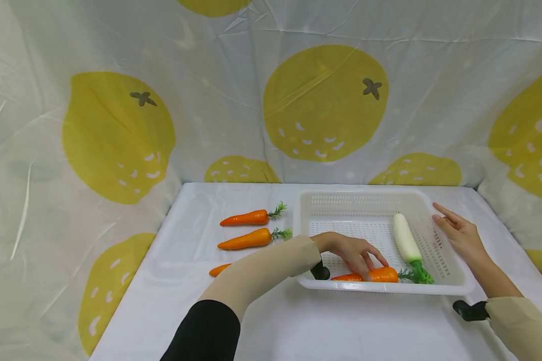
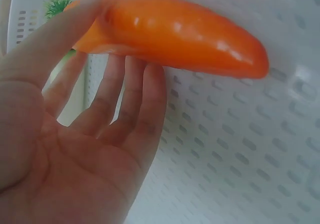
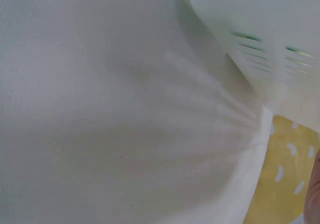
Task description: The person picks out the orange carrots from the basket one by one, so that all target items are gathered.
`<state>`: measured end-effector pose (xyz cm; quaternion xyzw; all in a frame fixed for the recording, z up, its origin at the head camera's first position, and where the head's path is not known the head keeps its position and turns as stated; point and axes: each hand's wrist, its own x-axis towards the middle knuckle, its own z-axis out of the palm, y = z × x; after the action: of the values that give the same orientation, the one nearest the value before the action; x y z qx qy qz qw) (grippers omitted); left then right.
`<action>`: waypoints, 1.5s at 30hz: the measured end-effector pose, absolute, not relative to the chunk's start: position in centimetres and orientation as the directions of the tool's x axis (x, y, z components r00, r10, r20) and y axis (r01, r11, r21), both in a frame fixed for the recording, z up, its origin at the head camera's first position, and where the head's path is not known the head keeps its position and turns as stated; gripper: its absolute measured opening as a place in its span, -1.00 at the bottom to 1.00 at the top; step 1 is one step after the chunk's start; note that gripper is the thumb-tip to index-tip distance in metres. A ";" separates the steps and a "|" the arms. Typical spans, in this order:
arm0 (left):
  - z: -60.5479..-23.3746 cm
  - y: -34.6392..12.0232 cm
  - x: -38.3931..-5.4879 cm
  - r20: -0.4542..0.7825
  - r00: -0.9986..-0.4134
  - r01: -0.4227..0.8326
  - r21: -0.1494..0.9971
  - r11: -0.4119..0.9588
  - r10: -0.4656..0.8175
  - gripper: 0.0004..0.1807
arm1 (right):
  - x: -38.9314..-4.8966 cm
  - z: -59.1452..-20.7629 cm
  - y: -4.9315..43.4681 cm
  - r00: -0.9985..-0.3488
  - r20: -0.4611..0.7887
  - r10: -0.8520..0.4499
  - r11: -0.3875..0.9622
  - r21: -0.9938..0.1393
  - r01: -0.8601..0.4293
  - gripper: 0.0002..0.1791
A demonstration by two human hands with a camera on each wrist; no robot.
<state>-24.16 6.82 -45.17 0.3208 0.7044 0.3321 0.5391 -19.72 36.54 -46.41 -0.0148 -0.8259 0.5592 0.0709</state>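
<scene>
Inside the white plastic basket (image 1: 366, 286), near its front wall, my left hand (image 1: 354, 250) pinches an orange carrot (image 1: 384, 275) between thumb and fingertips. The left wrist view shows the thumb across the carrot (image 2: 190, 37) and the fingers (image 2: 150, 94) on its other side, over the perforated basket floor. A white radish (image 1: 406, 238) with green leaves lies along the basket's right side, its leaves near the carrot's top. My right hand (image 1: 462, 235) is at the basket's right rim with forefinger and thumb extended. Only a sliver of that hand (image 3: 312, 194) shows in the right wrist view.
Left of the basket, two carrots (image 1: 246, 239) (image 1: 246, 218) lie on the white table (image 1: 162, 291), tops pointing right. Another carrot (image 1: 219, 269) is mostly hidden behind the left sleeve (image 1: 262, 271). A lemon-print curtain (image 1: 221, 100) hangs behind and beside the table.
</scene>
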 end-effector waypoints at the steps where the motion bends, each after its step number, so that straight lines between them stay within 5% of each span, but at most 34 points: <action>1: -45.1 6.8 -24.2 -0.541 -0.211 0.111 0.814 0.570 0.814 -0.33 | -19.7 -46.4 36.5 -0.989 0.102 0.105 0.374 -0.926 -0.056 -0.42; 22: -44.6 6.7 -24.3 -0.535 -0.218 0.073 0.825 0.560 0.816 -0.28 | -19.9 -46.4 36.5 -0.988 0.107 0.113 0.386 -0.921 -0.055 -0.43; 45: -40.9 5.3 -25.2 -0.281 -0.219 0.269 0.903 0.335 0.934 -0.25 | -19.9 -46.5 36.7 -0.991 0.104 0.088 0.335 -0.940 -0.069 -0.46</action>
<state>-25.20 5.29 -40.91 0.4390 0.6855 0.3739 0.4445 -19.95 36.66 -46.54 -0.0058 -0.8141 0.5767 0.0682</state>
